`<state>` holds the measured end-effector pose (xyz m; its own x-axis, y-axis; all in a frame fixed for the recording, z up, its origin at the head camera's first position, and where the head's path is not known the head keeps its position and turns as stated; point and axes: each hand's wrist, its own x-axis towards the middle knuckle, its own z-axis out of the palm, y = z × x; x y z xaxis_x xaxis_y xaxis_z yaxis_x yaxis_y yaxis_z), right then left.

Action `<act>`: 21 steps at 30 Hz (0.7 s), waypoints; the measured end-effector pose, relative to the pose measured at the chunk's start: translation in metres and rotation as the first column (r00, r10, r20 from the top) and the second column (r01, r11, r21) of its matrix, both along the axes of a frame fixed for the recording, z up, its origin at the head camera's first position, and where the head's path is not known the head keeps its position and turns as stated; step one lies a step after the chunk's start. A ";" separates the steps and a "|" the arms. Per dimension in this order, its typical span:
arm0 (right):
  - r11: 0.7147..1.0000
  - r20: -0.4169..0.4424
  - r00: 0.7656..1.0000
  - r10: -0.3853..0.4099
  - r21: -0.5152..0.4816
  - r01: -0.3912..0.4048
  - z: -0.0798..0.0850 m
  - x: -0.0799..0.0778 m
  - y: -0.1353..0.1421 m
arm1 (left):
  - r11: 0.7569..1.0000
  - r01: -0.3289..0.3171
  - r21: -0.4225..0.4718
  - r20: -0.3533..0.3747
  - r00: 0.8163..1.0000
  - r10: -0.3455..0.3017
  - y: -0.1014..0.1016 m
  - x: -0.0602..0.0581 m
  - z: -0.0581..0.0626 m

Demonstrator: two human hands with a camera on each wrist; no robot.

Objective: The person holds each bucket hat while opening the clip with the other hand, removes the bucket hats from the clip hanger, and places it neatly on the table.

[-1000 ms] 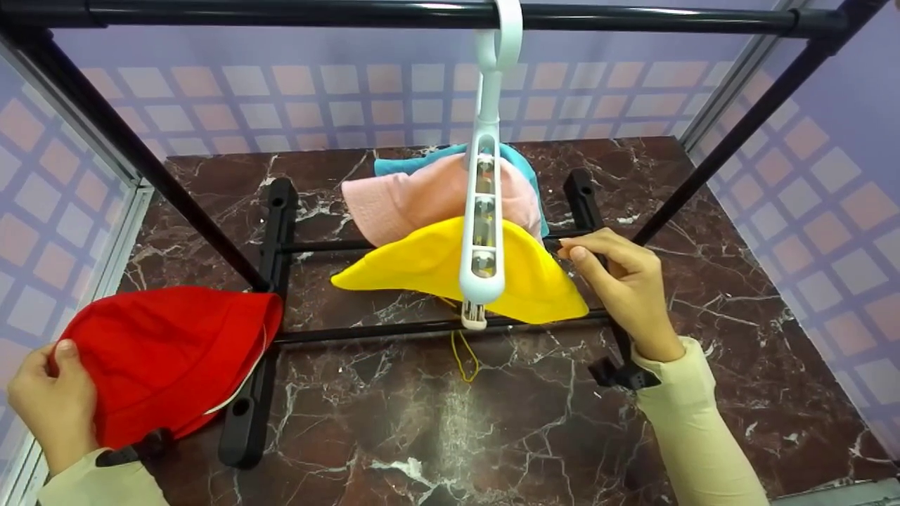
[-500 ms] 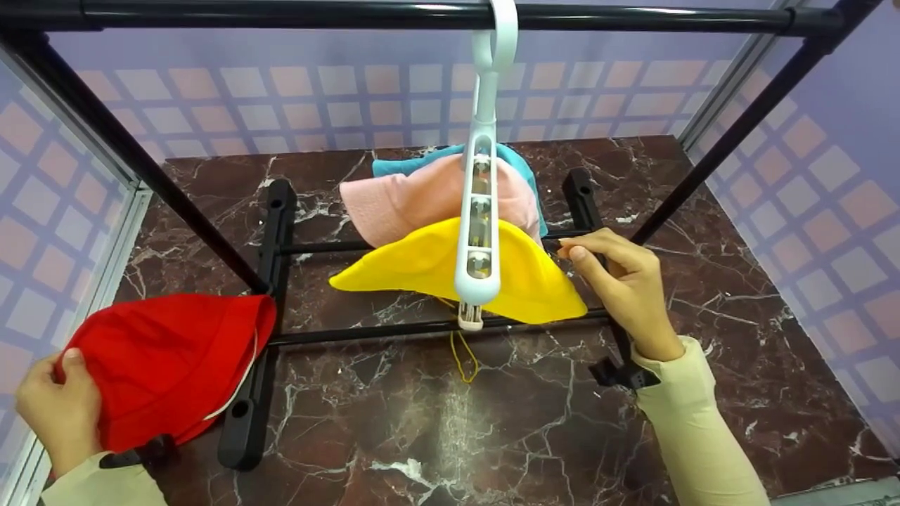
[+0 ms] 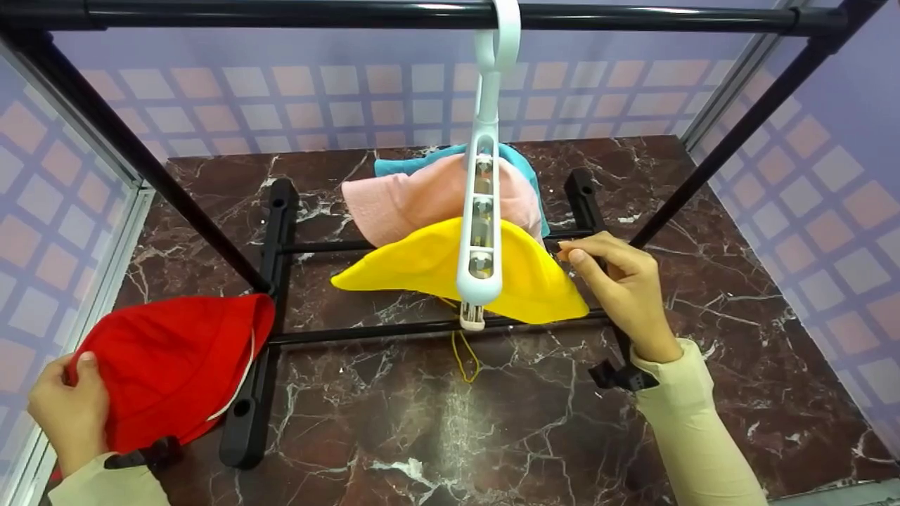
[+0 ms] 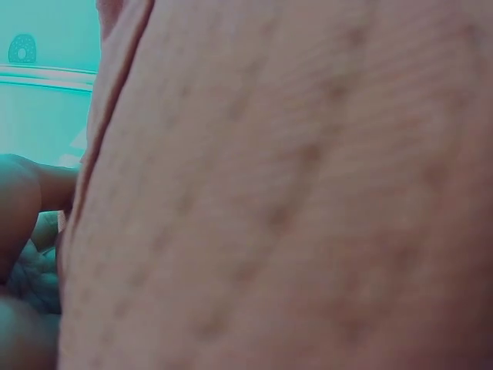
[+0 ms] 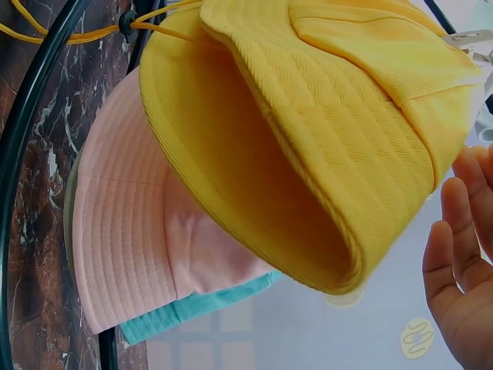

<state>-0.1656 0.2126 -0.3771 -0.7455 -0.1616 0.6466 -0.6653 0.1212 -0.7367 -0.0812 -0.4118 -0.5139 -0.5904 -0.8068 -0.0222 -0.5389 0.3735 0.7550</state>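
Observation:
My left hand (image 3: pixel 72 404) grips the crown of a red bucket hat (image 3: pixel 169 358) at the left, thumb on top. The hat lies tilted with its white-corded brim toward the rack's foot. In the left wrist view, a blurred hat surface (image 4: pixel 277 185) fills most of the picture. My right hand (image 3: pixel 629 281) is held beside a yellow bucket hat (image 3: pixel 541 281), fingers loosely bent and fingertips right by its side. Pink (image 3: pixel 394 204) and blue (image 3: pixel 401 165) bucket hats hang behind it, all under a white folding hanger (image 3: pixel 480 204). The right wrist view shows the yellow hat's brim opening downward.
The hanger hooks over the black top rail (image 3: pixel 295 14) of a garment rack. Its uprights and foot bars (image 3: pixel 246 422) stand on a dark marbled surface (image 3: pixel 394 436). Checked walls (image 3: pixel 246 91) enclose the back and sides. A yellow cord loop (image 3: pixel 464 358) dangles under the hats.
My left hand has shifted slightly right and down with the red hat. The right hand stays almost where it was, and the hanging hats hold their places.

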 end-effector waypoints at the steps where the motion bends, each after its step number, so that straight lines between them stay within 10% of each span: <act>1: 1.000 0.000 1.000 0.000 0.001 0.000 0.000 0.000 0.000 | 1.000 0.000 0.004 0.009 1.000 0.000 0.000 0.000 0.000; 21: 1.000 0.015 1.000 -0.012 0.005 0.012 -0.005 0.000 0.003 | 0.991 0.121 0.060 0.124 0.984 -0.128 0.001 0.001 0.006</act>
<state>-0.1659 0.2152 -0.3818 -0.7572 -0.1560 0.6343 -0.6524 0.1326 -0.7462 -0.0797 -0.4104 -0.5077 -0.6760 -0.7228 -0.1432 -0.5833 0.4062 0.7034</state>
